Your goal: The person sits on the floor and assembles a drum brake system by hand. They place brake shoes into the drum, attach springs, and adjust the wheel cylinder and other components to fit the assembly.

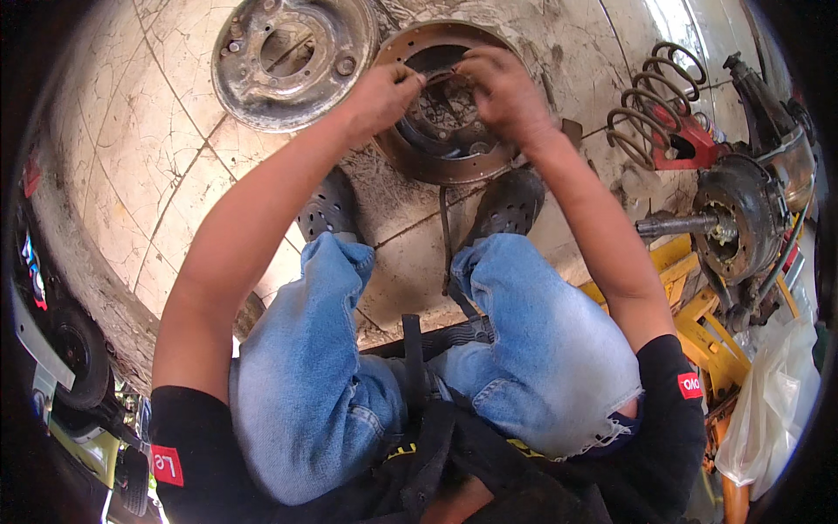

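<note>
The rusty brake drum [445, 131] lies flat on the floor just ahead of my feet, open side up, and both my hands are working at its far rim. My left hand [381, 92] is curled over the left part of the rim, fingers bent and pinching at a thin curved piece [439, 77] that runs across to my right hand [502, 94], which is cupped over it with its fingers folded down; what exactly the piece is I cannot tell. Both my forearms reach out straight from my bent knees as I squat, jeans pulled tight, dark perforated clogs [506, 205] planted either side of a dark strap on the ground. The floor [148, 131] is pale, cracked tile, stained with grease around the drum. Just beside the drum on the left lies a round grey backing plate [292, 57] with a big centre hole. Off to my right stand a coil spring [650, 100] on a red mount, a greasy hub with its axle shaft [729, 223] sticking out, a yellow stand [690, 301] and a white plastic bag [772, 397]. The drum itself is brown with rust, its rim dotted with small holes, its inside darker and worn.
</note>
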`<state>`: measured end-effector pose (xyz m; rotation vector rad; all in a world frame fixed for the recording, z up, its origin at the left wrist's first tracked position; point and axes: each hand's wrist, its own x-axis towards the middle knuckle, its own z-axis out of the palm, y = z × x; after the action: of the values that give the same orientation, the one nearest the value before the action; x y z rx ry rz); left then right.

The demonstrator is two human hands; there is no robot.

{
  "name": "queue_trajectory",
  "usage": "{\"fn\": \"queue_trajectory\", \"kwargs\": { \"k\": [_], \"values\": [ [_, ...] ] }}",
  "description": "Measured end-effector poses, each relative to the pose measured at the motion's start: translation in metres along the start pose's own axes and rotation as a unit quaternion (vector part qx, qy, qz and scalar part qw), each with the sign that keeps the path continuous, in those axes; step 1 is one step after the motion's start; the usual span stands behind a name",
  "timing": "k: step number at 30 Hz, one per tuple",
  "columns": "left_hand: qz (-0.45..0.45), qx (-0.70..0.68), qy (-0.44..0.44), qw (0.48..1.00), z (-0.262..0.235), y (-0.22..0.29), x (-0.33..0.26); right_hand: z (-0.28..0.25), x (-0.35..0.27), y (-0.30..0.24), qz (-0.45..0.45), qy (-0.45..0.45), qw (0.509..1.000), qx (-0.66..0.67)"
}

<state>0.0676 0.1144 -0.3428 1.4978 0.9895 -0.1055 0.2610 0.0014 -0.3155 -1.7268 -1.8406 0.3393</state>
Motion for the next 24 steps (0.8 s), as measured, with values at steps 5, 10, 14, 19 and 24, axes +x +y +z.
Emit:
{"fn": "queue_trajectory", "kwargs": {
  "k": [5, 10, 14, 19, 24],
  "values": [
    [0.144, 0.304, 0.158, 0.928, -0.014, 0.016, 0.003, -0.043, -0.042, 0.020, 0.309, -0.001, 0.943, -0.122],
    [0.139, 0.323, 0.128, 0.927, -0.020, 0.019, 0.003, -0.049, -0.079, -0.016, 0.487, -0.177, 0.855, 0.018],
    [0.075, 0.219, 0.072, 0.970, -0.020, 0.030, 0.002, -0.023, -0.107, -0.006, 0.438, -0.117, 0.877, 0.161],
    [-0.006, 0.133, 0.076, 0.988, -0.027, 0.024, 0.012, -0.028, -0.087, -0.004, 0.474, -0.127, 0.848, 0.199],
    [-0.022, 0.098, 0.116, 0.988, -0.031, 0.026, 0.026, -0.035, -0.067, 0.020, 0.437, -0.095, 0.882, 0.148]
  ]
}}
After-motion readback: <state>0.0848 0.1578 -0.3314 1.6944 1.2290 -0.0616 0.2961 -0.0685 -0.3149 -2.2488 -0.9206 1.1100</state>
